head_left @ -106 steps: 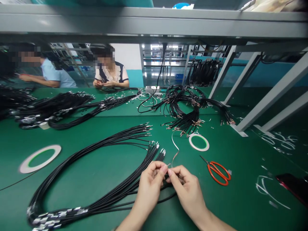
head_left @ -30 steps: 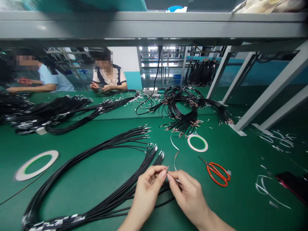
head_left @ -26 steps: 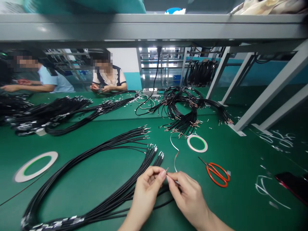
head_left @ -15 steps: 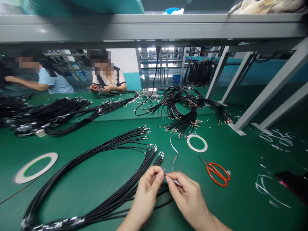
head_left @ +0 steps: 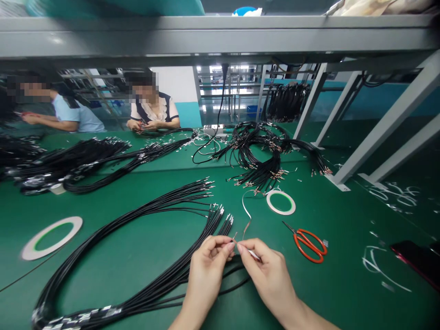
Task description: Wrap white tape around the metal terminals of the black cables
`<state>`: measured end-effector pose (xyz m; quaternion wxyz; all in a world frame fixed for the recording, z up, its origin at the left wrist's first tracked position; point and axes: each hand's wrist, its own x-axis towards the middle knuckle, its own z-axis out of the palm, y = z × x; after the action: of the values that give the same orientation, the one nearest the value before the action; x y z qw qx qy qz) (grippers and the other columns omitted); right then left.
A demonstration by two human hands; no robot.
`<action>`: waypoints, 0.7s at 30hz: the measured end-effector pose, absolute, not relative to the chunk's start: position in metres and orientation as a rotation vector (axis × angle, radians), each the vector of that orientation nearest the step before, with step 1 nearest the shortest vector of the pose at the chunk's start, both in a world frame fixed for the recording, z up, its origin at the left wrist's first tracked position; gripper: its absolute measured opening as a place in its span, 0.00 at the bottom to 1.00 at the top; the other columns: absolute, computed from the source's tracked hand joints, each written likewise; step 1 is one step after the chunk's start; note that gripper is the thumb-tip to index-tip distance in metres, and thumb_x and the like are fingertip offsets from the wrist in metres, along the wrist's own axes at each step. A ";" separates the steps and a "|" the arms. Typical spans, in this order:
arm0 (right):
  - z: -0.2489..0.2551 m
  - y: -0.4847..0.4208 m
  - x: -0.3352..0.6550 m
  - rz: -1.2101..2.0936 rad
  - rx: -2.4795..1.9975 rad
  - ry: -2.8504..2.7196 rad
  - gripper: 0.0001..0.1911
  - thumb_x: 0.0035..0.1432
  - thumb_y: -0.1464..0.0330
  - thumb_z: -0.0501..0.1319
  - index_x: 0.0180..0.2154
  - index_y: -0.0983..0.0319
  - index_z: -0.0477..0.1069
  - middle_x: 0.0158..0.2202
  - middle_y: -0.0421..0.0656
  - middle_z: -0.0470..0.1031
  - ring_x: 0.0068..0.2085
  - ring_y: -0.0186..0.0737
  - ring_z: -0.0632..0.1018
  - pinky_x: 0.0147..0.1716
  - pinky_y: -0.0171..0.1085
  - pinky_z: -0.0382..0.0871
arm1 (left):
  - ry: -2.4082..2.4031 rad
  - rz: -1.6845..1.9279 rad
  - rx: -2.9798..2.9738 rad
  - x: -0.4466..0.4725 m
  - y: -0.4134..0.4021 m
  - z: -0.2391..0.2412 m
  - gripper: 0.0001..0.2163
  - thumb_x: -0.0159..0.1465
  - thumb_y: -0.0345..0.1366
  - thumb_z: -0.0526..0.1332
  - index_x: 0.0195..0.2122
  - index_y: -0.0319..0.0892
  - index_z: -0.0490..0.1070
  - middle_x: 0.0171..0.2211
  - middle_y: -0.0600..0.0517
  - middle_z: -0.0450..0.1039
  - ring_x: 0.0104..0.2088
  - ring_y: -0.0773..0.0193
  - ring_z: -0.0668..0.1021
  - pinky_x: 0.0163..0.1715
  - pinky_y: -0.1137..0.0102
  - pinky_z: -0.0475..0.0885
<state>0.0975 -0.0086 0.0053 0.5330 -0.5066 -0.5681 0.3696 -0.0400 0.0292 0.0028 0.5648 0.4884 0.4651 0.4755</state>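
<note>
My left hand (head_left: 208, 266) is closed in a pinch on the end of a black cable, whose bare copper-coloured tip (head_left: 235, 236) pokes up above the fingertips. Close beside it, my right hand (head_left: 270, 272) is pinched on a narrow strip of white tape (head_left: 247, 214), which trails back to a white tape roll (head_left: 281, 202). The fingers hide the exact contact between cable and tape. Left of my hands, a looped bundle of black cables (head_left: 103, 233) with silvery ends lies on the green table (head_left: 144, 256). A few cables pass beneath my hands.
Orange-handled scissors (head_left: 310, 245) lie to the right, near tape scraps (head_left: 374, 261) and a dark phone-like object (head_left: 417, 261). Another tape roll (head_left: 51, 238) is at left. More cables (head_left: 257, 151) lie behind, below a shelf (head_left: 220, 39). Two people sit opposite.
My fingertips have shifted slightly, and the copper-coloured tip now stands higher above my left fingers. The tape strip has moved a little left. A co-worker at far left has drawn their hands in.
</note>
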 end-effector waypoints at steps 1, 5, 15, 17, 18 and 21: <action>0.005 -0.009 0.097 0.885 -1.196 -1.353 0.07 0.62 0.68 0.57 0.35 0.63 0.72 0.32 0.44 0.78 0.32 0.37 0.79 0.32 0.29 0.71 | 1.106 1.122 1.137 -0.039 0.028 0.002 0.07 0.55 0.36 0.67 0.32 0.39 0.75 0.27 0.52 0.74 0.27 0.67 0.76 0.30 0.74 0.72; 0.006 -0.009 0.095 0.866 -1.172 -1.358 0.06 0.62 0.69 0.57 0.35 0.63 0.71 0.31 0.43 0.78 0.31 0.35 0.78 0.31 0.28 0.70 | 1.122 1.114 1.082 -0.036 0.025 0.002 0.07 0.56 0.37 0.66 0.33 0.39 0.74 0.26 0.53 0.76 0.27 0.67 0.77 0.31 0.74 0.74; 0.008 -0.008 0.095 0.804 -1.194 -1.390 0.06 0.62 0.70 0.57 0.34 0.63 0.71 0.28 0.41 0.75 0.28 0.33 0.76 0.28 0.26 0.69 | 1.125 1.086 1.050 -0.036 0.023 0.003 0.08 0.56 0.37 0.66 0.33 0.38 0.73 0.23 0.53 0.76 0.25 0.67 0.77 0.28 0.75 0.73; 0.009 -0.008 0.096 0.790 -1.206 -1.397 0.06 0.62 0.69 0.56 0.34 0.63 0.71 0.28 0.41 0.75 0.27 0.33 0.76 0.27 0.27 0.69 | 1.117 1.080 1.037 -0.036 0.023 0.004 0.08 0.56 0.37 0.66 0.33 0.37 0.73 0.22 0.53 0.76 0.24 0.67 0.77 0.28 0.75 0.73; 0.009 -0.008 0.096 0.783 -1.212 -1.402 0.07 0.62 0.69 0.56 0.34 0.63 0.71 0.28 0.40 0.75 0.27 0.33 0.75 0.27 0.27 0.68 | 1.111 1.079 1.030 -0.036 0.023 0.005 0.09 0.56 0.37 0.66 0.33 0.37 0.73 0.22 0.53 0.76 0.24 0.67 0.77 0.28 0.75 0.73; 0.008 -0.008 0.096 0.765 -1.225 -1.414 0.07 0.62 0.69 0.56 0.34 0.63 0.71 0.27 0.40 0.74 0.26 0.32 0.75 0.27 0.27 0.67 | 1.096 1.066 1.012 -0.036 0.024 0.007 0.09 0.55 0.38 0.67 0.32 0.37 0.73 0.21 0.53 0.76 0.23 0.67 0.77 0.27 0.75 0.73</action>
<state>0.0964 -0.0083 0.0084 0.5312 -0.5134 -0.5928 0.3206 -0.0361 0.0236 0.0072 0.6083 0.4382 0.4745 0.4613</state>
